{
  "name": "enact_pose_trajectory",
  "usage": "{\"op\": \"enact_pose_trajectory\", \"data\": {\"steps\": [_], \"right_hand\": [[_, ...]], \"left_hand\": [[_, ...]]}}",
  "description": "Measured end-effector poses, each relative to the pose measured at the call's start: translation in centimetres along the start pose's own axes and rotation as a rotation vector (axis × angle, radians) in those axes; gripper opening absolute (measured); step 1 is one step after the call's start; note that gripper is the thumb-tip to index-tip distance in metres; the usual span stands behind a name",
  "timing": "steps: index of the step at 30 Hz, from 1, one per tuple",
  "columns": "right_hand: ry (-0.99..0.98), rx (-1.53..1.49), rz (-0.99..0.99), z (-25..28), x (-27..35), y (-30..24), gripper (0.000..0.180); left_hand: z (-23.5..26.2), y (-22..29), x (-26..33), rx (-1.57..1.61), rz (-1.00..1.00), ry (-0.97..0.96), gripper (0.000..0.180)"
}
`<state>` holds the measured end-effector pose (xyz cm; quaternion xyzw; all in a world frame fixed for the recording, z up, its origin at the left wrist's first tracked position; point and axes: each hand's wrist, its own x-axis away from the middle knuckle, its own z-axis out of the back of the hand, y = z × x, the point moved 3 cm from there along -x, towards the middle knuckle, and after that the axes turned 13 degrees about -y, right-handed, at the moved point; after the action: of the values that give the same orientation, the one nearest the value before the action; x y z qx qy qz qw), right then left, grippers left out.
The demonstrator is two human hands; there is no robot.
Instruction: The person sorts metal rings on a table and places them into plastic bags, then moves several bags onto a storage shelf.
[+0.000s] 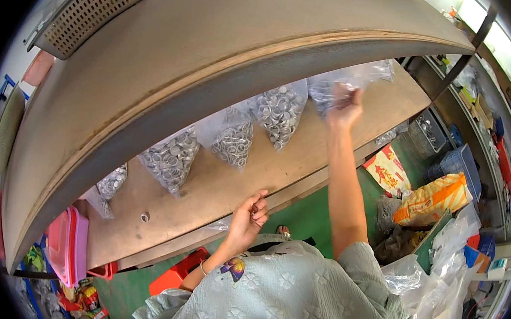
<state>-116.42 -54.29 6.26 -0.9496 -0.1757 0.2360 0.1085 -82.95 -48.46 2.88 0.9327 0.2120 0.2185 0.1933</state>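
Observation:
My right hand (346, 109) reaches under the upper shelf, its fingers closed on a clear plastic bag (324, 93) at the far right of the row. Grey contents show dimly in that bag, too blurred to name. Near the board's front edge is my left hand (247, 220), fingers curled in; whether anything is inside them is hidden. Left of the right hand lie clear bags of silver metal rings: one bag (278, 116) close by, then another (233, 143), a larger one (171, 159) and a small one (111, 183). A loose metal ring (145, 217) lies on the wooden board.
The upper shelf (249, 15) overhangs the wooden board (217, 186). A grey perforated basket (99, 9) sits on it. Pink tubs (67, 246) stand at the left and a red bin (178, 270) below. Orange-and-white sacks (432, 200) and crumpled plastic (437, 288) lie at the right.

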Motion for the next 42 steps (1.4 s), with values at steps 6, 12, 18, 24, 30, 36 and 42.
{"op": "enact_pose_trajectory", "data": {"steps": [6, 12, 18, 24, 30, 36, 42], "right_hand": [[0.034, 0.167, -0.233, 0.9, 2.7, 4.7, 0.021], [-0.007, 0.823, -0.051, -1.8, 7.4, -1.1, 0.043], [-0.548, 0.996, -0.243, -8.5, 17.2, -3.2, 0.027], [-1.321, 1.175, -0.371, -14.7, 22.1, -0.8, 0.024], [-1.022, 0.928, -0.559, -14.3, 24.6, 1.7, 0.012], [-0.828, 0.586, -0.921, -14.3, 28.3, 4.7, 0.011], [-0.759, 0.542, -1.074, -15.3, 31.0, 5.9, 0.015]], "left_hand": [[1.2, 1.3, -0.3, 0.147, -0.123, -0.021, 0.027], [-1.4, 3.5, -1.4, 0.445, -0.257, -0.255, 0.045], [-3.2, 4.1, -0.6, 0.501, -0.32, -0.403, 0.052], [-2.9, 5.0, 1.7, 0.312, -0.442, -0.38, 0.055], [-1.6, 6.1, 5.0, -0.178, -0.503, -0.278, 0.05], [2.6, 7.4, 8.6, -0.405, -0.51, -0.013, 0.028], [5.0, 8.5, 10.9, -0.489, -0.527, 0.043, 0.029]]}}
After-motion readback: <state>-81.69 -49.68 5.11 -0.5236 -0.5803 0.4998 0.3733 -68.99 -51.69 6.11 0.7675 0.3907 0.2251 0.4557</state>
